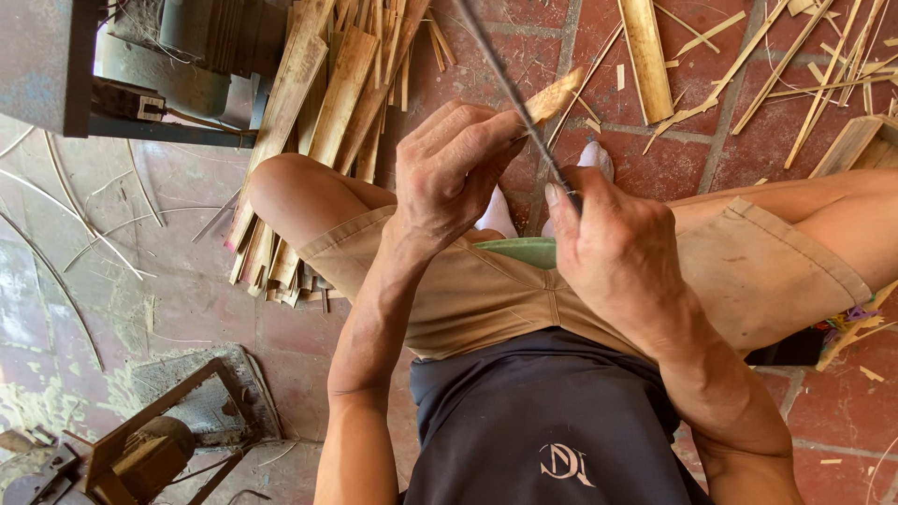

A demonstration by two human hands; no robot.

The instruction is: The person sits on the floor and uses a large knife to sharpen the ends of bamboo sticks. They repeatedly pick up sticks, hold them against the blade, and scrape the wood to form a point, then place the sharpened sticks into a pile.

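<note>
While both hands pinch it, thin dark strip [513, 91] runs up from right hand [617, 252] grip past left hand [449, 173] grip.

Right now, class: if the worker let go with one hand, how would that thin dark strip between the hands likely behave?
The thin dark strip is long and very slender, so it would probably flex and sag. It looks light: the left hand and right hand hold it with fingertips. Its narrow edge might slip or cut.

i see a red brick-tile floor [645, 140] in daylight, strewn with bamboo slats [318, 103], a grey metal machine [56, 56] at upper left.
</note>
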